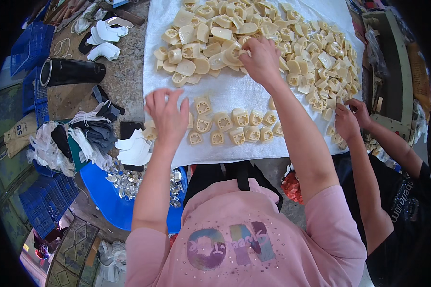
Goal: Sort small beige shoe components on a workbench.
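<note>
On your left, a black cylinder [74,71] lies on its side; nearer you, a blue tub [95,189] holds shiny metal pieces [124,185]. Your left hand [167,115] has its fingers apart at the white sheet's [225,93] left side, beside rough rows of cream molded pieces [223,122]. Your right hand [262,60] is bent at the front of the cream heap [221,33]; whether it clamps one, I cannot tell. Rightmost, a co-worker's hands [345,120] work near the heap's edge
</note>
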Demonstrator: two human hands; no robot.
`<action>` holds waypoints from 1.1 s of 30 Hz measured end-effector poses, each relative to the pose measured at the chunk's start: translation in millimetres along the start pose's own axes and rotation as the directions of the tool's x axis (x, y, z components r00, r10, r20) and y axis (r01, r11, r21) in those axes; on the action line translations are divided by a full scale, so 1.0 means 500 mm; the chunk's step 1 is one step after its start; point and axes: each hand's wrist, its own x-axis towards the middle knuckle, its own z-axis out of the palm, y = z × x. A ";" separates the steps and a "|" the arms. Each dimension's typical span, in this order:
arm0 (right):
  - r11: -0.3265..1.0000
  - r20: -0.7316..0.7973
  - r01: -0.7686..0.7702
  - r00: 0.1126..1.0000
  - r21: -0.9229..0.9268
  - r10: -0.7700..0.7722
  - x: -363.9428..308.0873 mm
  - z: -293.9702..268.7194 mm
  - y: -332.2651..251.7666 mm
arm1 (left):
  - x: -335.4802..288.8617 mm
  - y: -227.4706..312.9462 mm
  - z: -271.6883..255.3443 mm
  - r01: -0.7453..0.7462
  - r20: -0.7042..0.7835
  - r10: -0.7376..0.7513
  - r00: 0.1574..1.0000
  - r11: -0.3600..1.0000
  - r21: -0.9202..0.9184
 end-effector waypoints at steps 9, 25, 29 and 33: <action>0.902 0.003 -0.115 0.992 0.416 0.125 -0.107 -0.036 0.080 | 0.164 0.060 0.073 -0.388 0.280 0.320 0.905 0.891 0.234; 0.885 0.151 -0.182 0.980 0.429 0.128 -0.271 -0.048 0.111 | -0.006 0.039 -0.064 -0.105 0.173 0.132 0.976 0.982 -0.157; 0.895 0.147 -0.077 0.989 0.440 0.013 -0.301 -0.043 0.075 | -0.174 0.015 -0.051 -0.158 0.096 0.163 0.982 0.985 -0.065; 0.890 0.148 -0.014 0.987 0.456 -0.061 -0.316 -0.023 0.043 | -0.238 0.009 -0.028 -0.148 0.257 0.144 0.956 0.989 -0.002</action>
